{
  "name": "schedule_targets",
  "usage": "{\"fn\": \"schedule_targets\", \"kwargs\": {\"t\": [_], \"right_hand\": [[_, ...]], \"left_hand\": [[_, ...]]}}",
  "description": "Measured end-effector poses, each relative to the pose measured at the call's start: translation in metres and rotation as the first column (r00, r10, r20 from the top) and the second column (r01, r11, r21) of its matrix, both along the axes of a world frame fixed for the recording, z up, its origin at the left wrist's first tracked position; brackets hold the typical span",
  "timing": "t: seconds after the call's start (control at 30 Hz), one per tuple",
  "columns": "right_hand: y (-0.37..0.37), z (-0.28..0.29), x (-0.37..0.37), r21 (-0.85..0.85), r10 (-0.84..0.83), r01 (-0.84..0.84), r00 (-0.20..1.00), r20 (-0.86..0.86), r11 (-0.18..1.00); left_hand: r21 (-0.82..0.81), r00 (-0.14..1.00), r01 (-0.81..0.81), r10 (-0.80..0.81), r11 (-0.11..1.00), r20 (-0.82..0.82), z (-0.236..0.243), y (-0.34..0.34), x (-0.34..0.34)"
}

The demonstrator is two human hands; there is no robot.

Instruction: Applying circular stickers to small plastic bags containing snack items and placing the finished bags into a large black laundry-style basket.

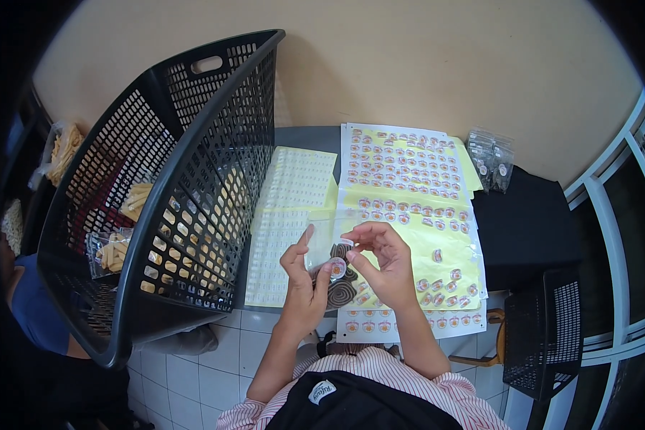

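Note:
My left hand [302,279] holds a clear plastic bag [327,240] with dark striped cookies [342,287] inside. My right hand [383,261] pinches a small round sticker [337,269] against the front of that bag. Both hands hover over yellow sticker sheets [408,186] covered with round orange-and-white stickers. The lower part of the bag is hidden behind my fingers.
A large black plastic basket [193,186] stands tilted at the left, with packed snack bags [111,251] inside. Sheets of small clear labels [290,208] lie next to it. More filled bags [493,159] rest at the table's far right. A black mesh chair [548,330] stands at lower right.

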State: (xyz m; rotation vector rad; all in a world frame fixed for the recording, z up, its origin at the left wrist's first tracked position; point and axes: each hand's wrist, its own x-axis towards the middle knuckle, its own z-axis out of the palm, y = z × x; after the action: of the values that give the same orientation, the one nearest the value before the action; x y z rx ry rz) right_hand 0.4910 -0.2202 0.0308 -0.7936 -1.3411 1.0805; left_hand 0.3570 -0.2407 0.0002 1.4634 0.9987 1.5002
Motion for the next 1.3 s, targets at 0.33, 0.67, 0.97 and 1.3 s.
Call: {"fn": "schedule_targets", "kwargs": {"t": [0.33,0.67,0.97,1.3], "right_hand": [[-0.021,-0.002,-0.001,0.204,0.109,-0.185,0.936,0.334,0.961],[-0.029,-0.011,-0.004,0.342,-0.097,-0.162,0.771,0.63,0.926],[-0.021,-0.001,0.003,0.397,-0.323,0.121,0.807,0.494,0.91],[-0.002,0.021,0.0,0.484,-0.407,0.112,0.719,0.563,0.868]], "left_hand": [[-0.055,0.992,0.089,-0.093,0.995,-0.084,0.021,0.009,-0.002],[-0.208,0.97,0.193,-0.154,0.959,0.188,0.012,0.013,-0.013],[0.007,0.982,0.016,-0.014,1.0,-0.188,0.021,0.012,-0.01],[0.028,0.922,0.078,-0.062,0.997,-0.381,0.029,0.004,-0.016]]}}
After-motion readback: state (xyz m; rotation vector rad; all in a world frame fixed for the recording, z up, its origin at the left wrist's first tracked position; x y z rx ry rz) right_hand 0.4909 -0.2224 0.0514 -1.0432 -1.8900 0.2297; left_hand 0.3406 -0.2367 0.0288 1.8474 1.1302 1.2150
